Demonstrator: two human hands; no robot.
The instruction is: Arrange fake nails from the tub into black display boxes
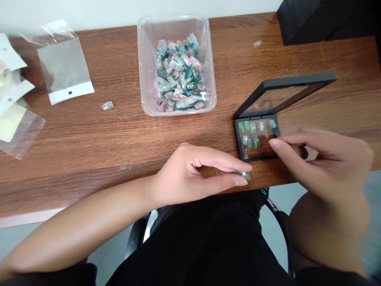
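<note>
My left hand [196, 172] pinches a green press-on nail [245, 175] between thumb and fingertips, just above the table's front edge. To its right, a black-framed display case [239, 139] lies with its lid [300, 81] raised. Several pale and dark green press-on nails [252, 127] rest in two rows on the case's clear film. My right hand [324, 159] is over the case's right side, thumb and index finger pressed together. Anything between those fingertips is hidden.
A clear plastic tub [142, 71] full of mixed press-on nails stands at the back. Single clear nails [107, 105] lie loose on the wooden table [119, 139]. Plastic packets [67, 67] are at the left. Black boxes [309, 20] stand at the back right.
</note>
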